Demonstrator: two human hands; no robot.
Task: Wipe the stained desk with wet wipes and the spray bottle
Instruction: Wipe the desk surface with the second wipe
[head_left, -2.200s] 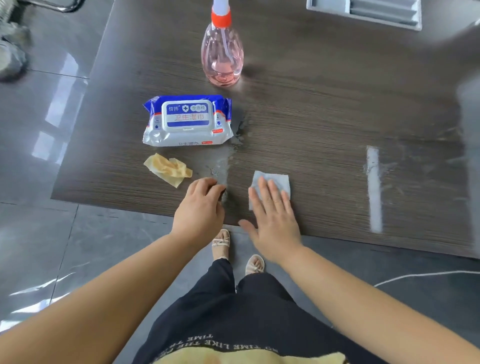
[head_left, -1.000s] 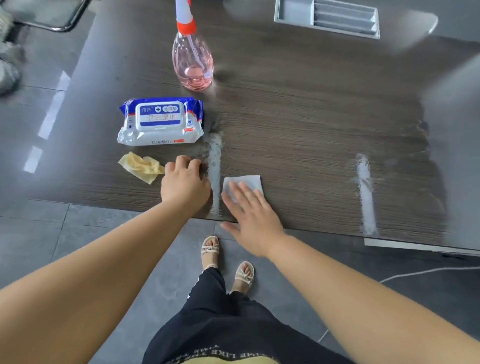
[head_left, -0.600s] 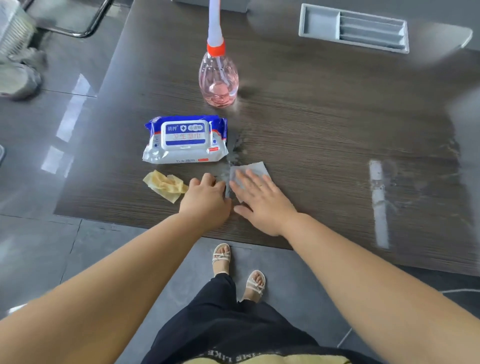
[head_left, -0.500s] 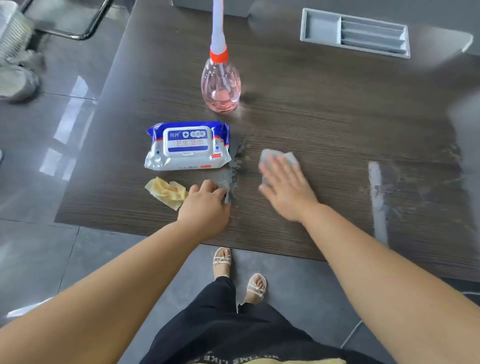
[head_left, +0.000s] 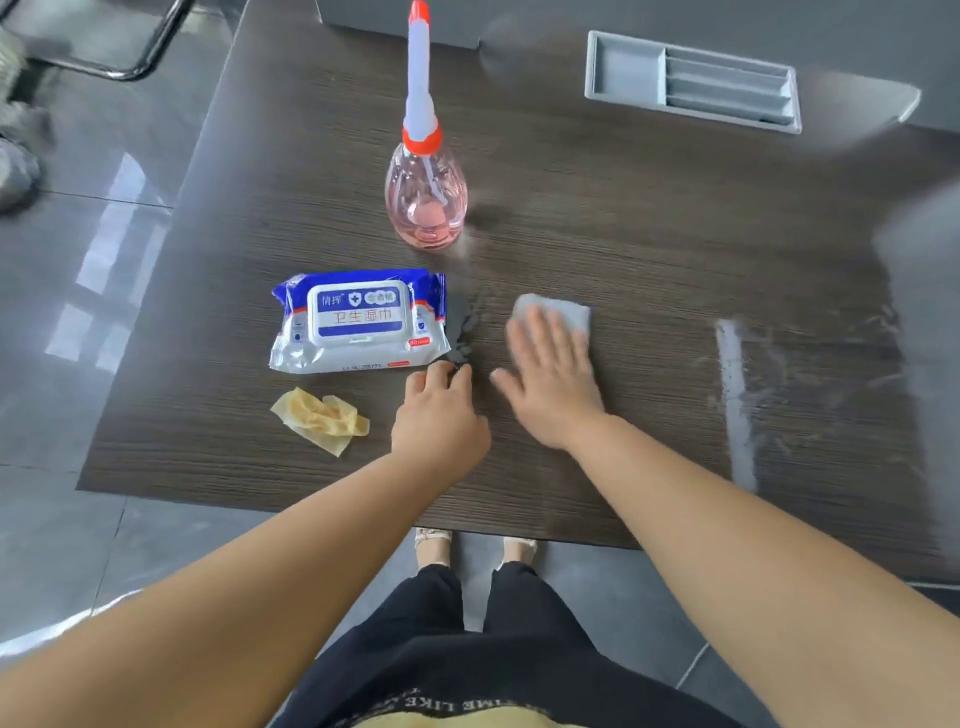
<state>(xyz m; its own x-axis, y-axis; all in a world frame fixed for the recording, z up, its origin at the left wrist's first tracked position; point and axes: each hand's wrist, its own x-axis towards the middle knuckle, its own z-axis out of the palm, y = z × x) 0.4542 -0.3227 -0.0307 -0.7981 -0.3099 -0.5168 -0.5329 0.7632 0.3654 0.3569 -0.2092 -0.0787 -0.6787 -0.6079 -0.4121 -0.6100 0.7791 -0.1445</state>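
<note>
- Pressing down with the right hand (head_left: 550, 379), fingers straight and laid flat over the wet wipe (head_left: 569, 314), nothing curled, nothing pinched.
- Working that wipe on the dark desk (head_left: 623, 208), just right of a grey smear (head_left: 465, 332) that sits beside the wipes pack (head_left: 358, 319).
- Bracing with the left hand (head_left: 439, 415) close by: fingers bent, tips on the wood near the pack's front corner, holding nothing.
- Reading the wipe as thin, limp, damp cloth: next to weightless and sure to bunch or fold under a push.
- Best to spread palm and fingers wide across its middle rather than pinch an edge.
- Expecting it to cling on wet wood and drag on dry grain, so probably calling for steady downward pressure.
- Spotting the spray bottle (head_left: 426, 202) upright behind the pack, pink liquid inside.
- Judging it light, smooth plastic, likely slippery under wet fingers, and safest taken round the narrow neck by the orange collar.
- Noting a crumpled yellow wipe (head_left: 322, 421) lying left of the left hand, apart from the pack.
- Seeing a pale streak (head_left: 735, 395) well off to the right, faint smears around it, so judging plenty of desk not yet wiped.
- Passing over a grey tray (head_left: 691, 83) set into the far side.
</note>
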